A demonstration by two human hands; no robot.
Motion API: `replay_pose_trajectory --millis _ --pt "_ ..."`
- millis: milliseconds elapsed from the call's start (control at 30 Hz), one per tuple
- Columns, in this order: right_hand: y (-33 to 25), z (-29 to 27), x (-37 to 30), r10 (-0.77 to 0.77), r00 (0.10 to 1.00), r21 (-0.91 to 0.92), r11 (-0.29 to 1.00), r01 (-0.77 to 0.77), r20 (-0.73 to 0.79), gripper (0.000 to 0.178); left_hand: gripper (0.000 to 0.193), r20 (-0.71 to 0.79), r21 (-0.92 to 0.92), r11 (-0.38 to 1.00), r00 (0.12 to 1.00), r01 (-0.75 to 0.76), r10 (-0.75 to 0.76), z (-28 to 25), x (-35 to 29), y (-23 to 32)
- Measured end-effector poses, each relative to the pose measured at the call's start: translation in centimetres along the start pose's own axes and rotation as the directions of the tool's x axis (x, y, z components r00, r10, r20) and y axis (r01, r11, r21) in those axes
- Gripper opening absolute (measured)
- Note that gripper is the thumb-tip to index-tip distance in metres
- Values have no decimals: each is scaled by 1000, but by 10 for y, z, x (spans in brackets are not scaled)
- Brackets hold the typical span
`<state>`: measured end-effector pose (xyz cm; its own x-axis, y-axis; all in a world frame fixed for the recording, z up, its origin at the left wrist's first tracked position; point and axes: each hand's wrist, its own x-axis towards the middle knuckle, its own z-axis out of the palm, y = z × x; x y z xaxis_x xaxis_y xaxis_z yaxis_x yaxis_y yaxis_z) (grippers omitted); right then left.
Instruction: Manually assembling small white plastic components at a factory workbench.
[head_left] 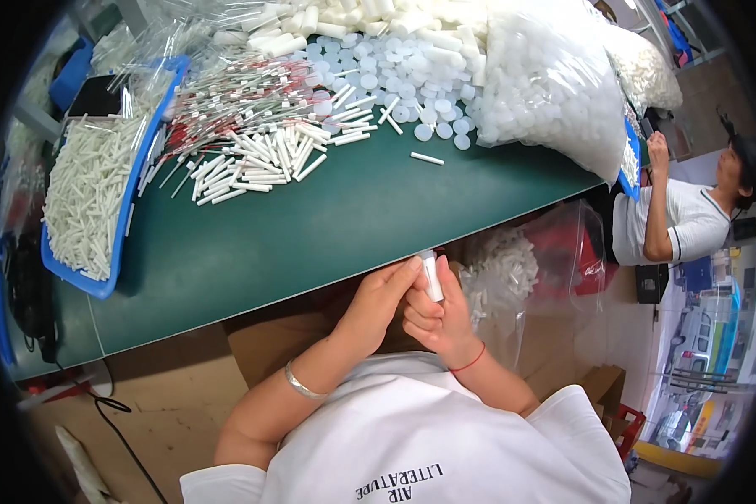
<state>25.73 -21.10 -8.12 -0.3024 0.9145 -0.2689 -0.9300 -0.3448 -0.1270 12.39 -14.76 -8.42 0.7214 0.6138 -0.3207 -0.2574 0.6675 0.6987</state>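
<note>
Our right hand is clamped on a white cylinder beside the worktop's near edge; left hand adjoins, whether gripping we cannot tell. A slack grip could, we judge, drop it below that edge. Fingers partly cover it; its far end is unclear.

On the table — tray left, bag right, sticks between — before its edge, a cylinder.

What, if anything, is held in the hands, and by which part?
A small white tube, held by its sides in the right hand. The left hand has its fingertips near the upper end; whether it also grips, I cannot tell.
</note>
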Motion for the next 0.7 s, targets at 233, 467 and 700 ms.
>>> replay_pose_trajectory --millis 233,467,700 --pt "-25 11 -38 -490 861 -990 -36 133 134 28 34 -75 -97 993 995 62 -70 15 -1 13" --pt "-27 26 -44 -307 883 -887 -409 214 355 76 34 -24 -56 986 987 155 -157 16 -12 8" --pt "-29 30 -63 -280 863 -839 -481 252 420 76 32 17 -3 974 974 226 -226 32 -10 1"
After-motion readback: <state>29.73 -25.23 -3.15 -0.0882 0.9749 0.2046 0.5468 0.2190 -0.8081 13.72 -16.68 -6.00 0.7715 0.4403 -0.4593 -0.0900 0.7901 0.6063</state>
